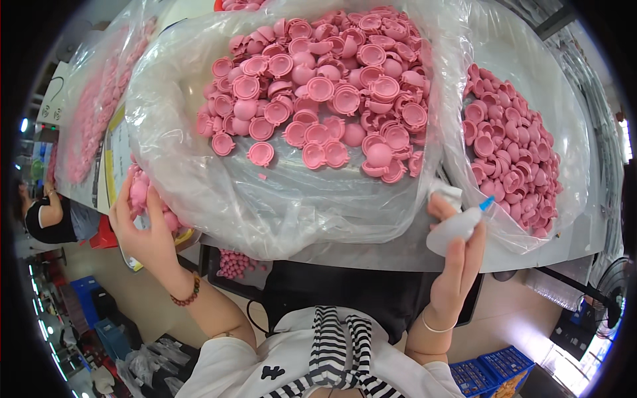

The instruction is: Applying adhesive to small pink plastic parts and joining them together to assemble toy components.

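A: Eyes on the small squeeze bottle [454,229], white and translucent with a blue tip, sitting at the near edge of the table [398,255]. Who has it?

B: The right hand [458,259]. Its fingers [472,255] wrap up around the bottle's body from below, the thumb [441,207] presses from the left side, and the blue tip pokes out above them, pointing up and to the right.

A: And the other side?

B: The left hand [142,229] is up at the table's left edge, fingers spread and half curled over a cluster of pink round pieces [149,199] in clear plastic. It touches them; whether it actually grips one I cannot tell.

A: Around them?

B: Between the hands bulges a big clear bag [265,199] heaped with pink half-shells [318,99]. A second bag of the same shells [511,156] lies just right of the bottle, and a third bag [99,99] stretches away on the far left. A beaded bracelet [188,294] rings the left wrist, a thin bangle [436,326] the right
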{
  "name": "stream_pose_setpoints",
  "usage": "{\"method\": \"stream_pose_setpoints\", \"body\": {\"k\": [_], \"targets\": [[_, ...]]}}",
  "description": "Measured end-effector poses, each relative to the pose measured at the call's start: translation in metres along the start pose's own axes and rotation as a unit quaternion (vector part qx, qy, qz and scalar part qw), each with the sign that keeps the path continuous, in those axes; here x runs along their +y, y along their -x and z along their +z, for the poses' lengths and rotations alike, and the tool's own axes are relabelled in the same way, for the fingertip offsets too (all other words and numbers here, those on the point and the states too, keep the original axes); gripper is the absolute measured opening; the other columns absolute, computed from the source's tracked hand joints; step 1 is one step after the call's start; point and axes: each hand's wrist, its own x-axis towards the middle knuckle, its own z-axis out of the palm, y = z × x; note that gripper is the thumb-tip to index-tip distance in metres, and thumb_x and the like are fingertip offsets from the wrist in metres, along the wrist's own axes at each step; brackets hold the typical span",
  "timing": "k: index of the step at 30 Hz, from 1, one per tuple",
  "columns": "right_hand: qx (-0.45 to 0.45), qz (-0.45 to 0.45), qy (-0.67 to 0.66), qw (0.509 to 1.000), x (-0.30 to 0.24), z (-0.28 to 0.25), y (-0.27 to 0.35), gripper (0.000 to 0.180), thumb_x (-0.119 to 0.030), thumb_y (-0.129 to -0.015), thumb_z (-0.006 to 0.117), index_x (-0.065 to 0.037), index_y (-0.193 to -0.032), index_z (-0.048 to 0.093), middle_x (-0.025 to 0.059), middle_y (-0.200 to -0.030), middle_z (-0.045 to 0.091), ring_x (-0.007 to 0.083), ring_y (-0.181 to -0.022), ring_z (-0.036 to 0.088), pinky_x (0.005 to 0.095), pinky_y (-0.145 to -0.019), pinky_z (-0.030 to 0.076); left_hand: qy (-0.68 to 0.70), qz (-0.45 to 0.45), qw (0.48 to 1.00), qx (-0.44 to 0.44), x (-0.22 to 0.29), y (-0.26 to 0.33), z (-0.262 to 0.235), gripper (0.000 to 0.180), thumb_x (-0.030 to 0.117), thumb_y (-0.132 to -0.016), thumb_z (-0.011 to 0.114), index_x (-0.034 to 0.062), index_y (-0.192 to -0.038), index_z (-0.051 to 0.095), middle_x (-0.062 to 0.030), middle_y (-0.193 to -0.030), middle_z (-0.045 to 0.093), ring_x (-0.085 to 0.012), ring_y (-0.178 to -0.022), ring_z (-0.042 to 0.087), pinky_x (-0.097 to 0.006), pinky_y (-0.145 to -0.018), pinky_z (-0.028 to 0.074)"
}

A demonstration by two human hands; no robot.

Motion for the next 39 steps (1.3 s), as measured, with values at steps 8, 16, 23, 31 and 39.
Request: {"method": "stream_pose_setpoints", "body": {"k": [8, 16, 23, 31, 39], "targets": [[0.031, -0.002, -0.165, 0.986, 0.002, 0.01, 0.0, 0.04, -0.034, -0.086, 0.045, 0.001, -0.104, 0.038, 0.0214, -0.085, 0.059, 0.0204, -0.069, 0.056, 0.0287, -0.066, 0.044, 0.111, 0.167, 0.963, -0.179, 0.063, 0.025, 0.02, 0.025, 0.003, -0.069, 0.063, 0.0056, -0.093, 0.061, -0.0088, -0.093, 0.06, -0.0245, -0.085, 0.055, -0.032, -0.076, 0.043], [0.102, -0.033, -0.201, 0.974, 0.01, -0.009, 0.02, 0.053, -0.044, -0.086, 0.043, 0.005, -0.105, 0.041, 0.0114, -0.058, 0.05, 0.0143, -0.048, 0.042, 0.0217, -0.043, 0.029, 0.152, 0.134, 0.941, -0.271, 0.07, 0.026, 0.047, 0.019, -0.001, -0.068, 0.06, 0.0055, -0.086, 0.061, -0.0059, -0.081, 0.061, -0.0272, -0.071, 0.057, -0.033, -0.065, 0.046], [-0.03, 0.032, -0.297, 0.954, -0.027, 0.02, 0.039, 0.045, -0.041, -0.087, 0.042, -0.001, -0.102, 0.032, 0.0224, -0.082, 0.058, 0.0206, -0.063, 0.055, 0.0296, -0.057, 0.046, 0.571, 0.15, 0.702, -0.398, 0.127, 0.077, 0.021, 0.014, 0.001, -0.067, 0.065, 0.0035, -0.08, 0.061, -0.0157, -0.096, 0.055, -0.0247, -0.08, 0.058, -0.029, -0.067, 0.048], [-0.054, 0.066, -0.309, 0.947, -0.013, 0.007, 0.04, 0.048, -0.037, -0.085, 0.049, -0.001, -0.109, 0.028, 0.0101, -0.068, 0.053, 0.018, -0.058, 0.056, 0.0278, -0.054, 0.046, 0.643, -0.03, 0.564, -0.517, 0.124, 0.105, 0.026, 0.015, 0.001, -0.074, 0.063, 0.0036, -0.088, 0.058, -0.0264, -0.111, 0.049, -0.0254, -0.092, 0.057, -0.031, -0.076, 0.047], [0.044, -0.046, -0.35, 0.935, -0.005, -0.013, 0.023, 0.045, -0.038, -0.074, 0.06, -0.006, -0.1, 0.042, 0.0003, -0.063, 0.034, 0.0117, -0.051, 0.027, 0.0235, -0.044, 0.023, 0.744, -0.236, 0.342, -0.523, 0.128, 0.12, 0.027, 0.044, -0.009, -0.071, 0.06, -0.006, -0.112, 0.045, -0.0223, -0.116, 0.048, -0.0255, -0.111, 0.047, -0.036, -0.094, 0.038]]}}
